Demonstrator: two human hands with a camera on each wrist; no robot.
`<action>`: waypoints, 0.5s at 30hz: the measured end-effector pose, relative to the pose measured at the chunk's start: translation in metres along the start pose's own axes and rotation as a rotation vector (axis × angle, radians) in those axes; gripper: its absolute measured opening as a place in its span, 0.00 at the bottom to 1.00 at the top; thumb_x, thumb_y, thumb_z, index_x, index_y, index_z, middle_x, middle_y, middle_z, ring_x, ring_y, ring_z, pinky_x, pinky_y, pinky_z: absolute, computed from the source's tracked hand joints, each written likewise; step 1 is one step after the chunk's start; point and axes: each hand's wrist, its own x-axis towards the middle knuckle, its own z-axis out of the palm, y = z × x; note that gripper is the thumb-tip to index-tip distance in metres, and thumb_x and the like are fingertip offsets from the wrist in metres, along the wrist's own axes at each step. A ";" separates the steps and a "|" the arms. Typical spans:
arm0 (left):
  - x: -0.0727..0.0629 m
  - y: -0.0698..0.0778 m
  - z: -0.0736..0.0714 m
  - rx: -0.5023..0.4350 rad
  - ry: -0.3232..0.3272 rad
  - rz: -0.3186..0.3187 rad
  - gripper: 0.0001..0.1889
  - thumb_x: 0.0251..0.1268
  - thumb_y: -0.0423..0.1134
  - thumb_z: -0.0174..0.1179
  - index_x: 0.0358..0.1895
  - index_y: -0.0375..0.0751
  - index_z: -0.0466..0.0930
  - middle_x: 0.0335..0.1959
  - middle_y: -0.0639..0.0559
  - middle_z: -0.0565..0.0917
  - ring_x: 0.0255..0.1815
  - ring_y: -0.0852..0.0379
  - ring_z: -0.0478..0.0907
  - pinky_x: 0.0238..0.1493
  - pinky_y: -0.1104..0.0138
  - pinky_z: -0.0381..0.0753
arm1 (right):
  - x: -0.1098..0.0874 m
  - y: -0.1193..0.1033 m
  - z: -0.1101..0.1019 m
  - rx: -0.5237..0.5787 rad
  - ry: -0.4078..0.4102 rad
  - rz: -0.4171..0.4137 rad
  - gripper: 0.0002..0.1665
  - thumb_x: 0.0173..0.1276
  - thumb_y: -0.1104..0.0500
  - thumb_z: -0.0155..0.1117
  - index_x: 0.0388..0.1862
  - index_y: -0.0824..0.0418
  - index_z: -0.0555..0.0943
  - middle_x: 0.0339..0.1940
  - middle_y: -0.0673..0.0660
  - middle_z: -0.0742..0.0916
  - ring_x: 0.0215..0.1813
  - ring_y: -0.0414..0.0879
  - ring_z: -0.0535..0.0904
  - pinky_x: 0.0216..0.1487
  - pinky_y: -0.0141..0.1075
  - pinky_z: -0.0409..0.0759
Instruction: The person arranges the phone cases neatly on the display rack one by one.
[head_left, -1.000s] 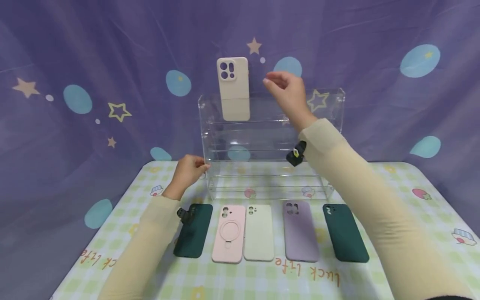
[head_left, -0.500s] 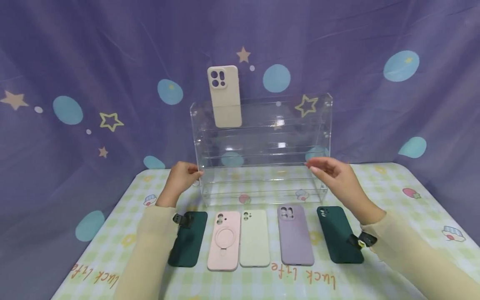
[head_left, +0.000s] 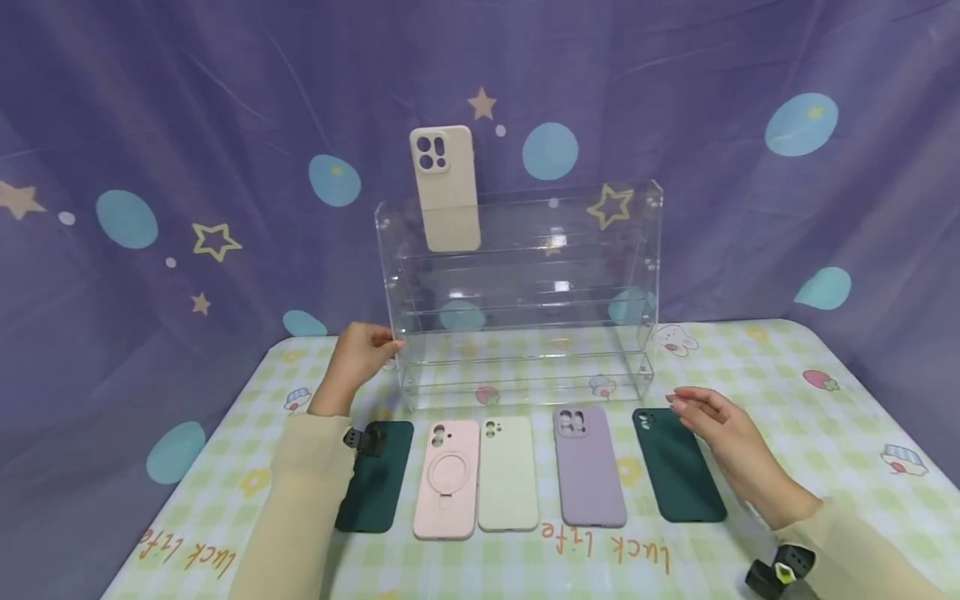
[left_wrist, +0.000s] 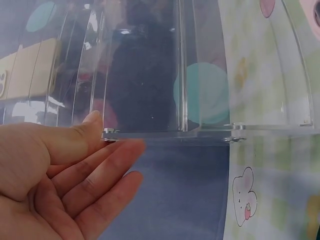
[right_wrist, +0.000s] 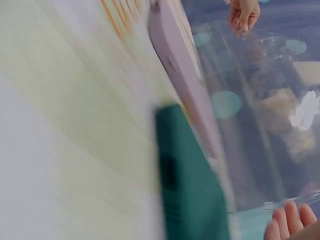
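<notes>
A clear acrylic display rack (head_left: pixel 517 362) with stepped tiers stands on the table. My left hand (head_left: pixel 357 354) pinches its left side panel, thumb on the inner face and fingers outside, as the left wrist view shows. Beside the upper end of the right dark green phone case (head_left: pixel 681 471) hovers my right hand (head_left: pixel 727 437), fingers loosely bent and nothing between them. That case lies flat, back up. An off-white phone case (head_left: pixel 450 196) leans upright on the rack's top tier, toward the left. In the right wrist view the green case (right_wrist: pixel 192 185) looks blurred.
In a row before the rack lie a purple phone case (head_left: pixel 590 475), a pale green one (head_left: pixel 508 479), a pink one with a ring (head_left: pixel 438 517), and another dark green one (head_left: pixel 386 479) partly behind the left wrist camera. A purple patterned curtain (head_left: pixel 675 100) hangs behind the checkered tablecloth (head_left: pixel 795 433).
My right hand has come down from above the rack, past its right side, to the right green case. The left hand keeps its grip on the rack, and the off-white case stays put.
</notes>
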 end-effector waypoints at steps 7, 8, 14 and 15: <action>-0.001 -0.002 0.001 -0.010 0.008 0.016 0.13 0.65 0.39 0.60 0.42 0.30 0.84 0.33 0.39 0.85 0.33 0.47 0.81 0.35 0.57 0.79 | -0.017 0.026 0.000 -0.050 0.115 0.204 0.37 0.67 0.48 0.61 0.67 0.66 0.62 0.58 0.48 0.76 0.55 0.33 0.71 0.46 0.16 0.68; -0.001 -0.002 0.001 -0.011 0.011 0.021 0.13 0.65 0.38 0.60 0.43 0.30 0.84 0.33 0.38 0.85 0.33 0.47 0.81 0.35 0.57 0.80 | -0.018 0.027 0.000 -0.085 0.111 0.237 0.41 0.67 0.46 0.61 0.69 0.65 0.59 0.63 0.52 0.73 0.60 0.37 0.69 0.46 0.16 0.67; 0.000 -0.005 0.001 -0.013 0.020 0.040 0.13 0.65 0.38 0.60 0.43 0.30 0.84 0.33 0.38 0.86 0.33 0.46 0.82 0.34 0.58 0.80 | -0.020 0.031 0.000 -0.184 0.047 0.317 0.52 0.65 0.46 0.63 0.75 0.66 0.46 0.74 0.68 0.56 0.74 0.58 0.51 0.64 0.32 0.66; 0.000 -0.005 0.001 -0.016 0.017 0.039 0.13 0.65 0.38 0.60 0.43 0.29 0.84 0.33 0.38 0.86 0.33 0.46 0.82 0.34 0.58 0.79 | -0.020 0.031 0.000 -0.208 0.028 0.319 0.54 0.65 0.46 0.64 0.76 0.66 0.45 0.74 0.69 0.55 0.74 0.61 0.50 0.67 0.39 0.64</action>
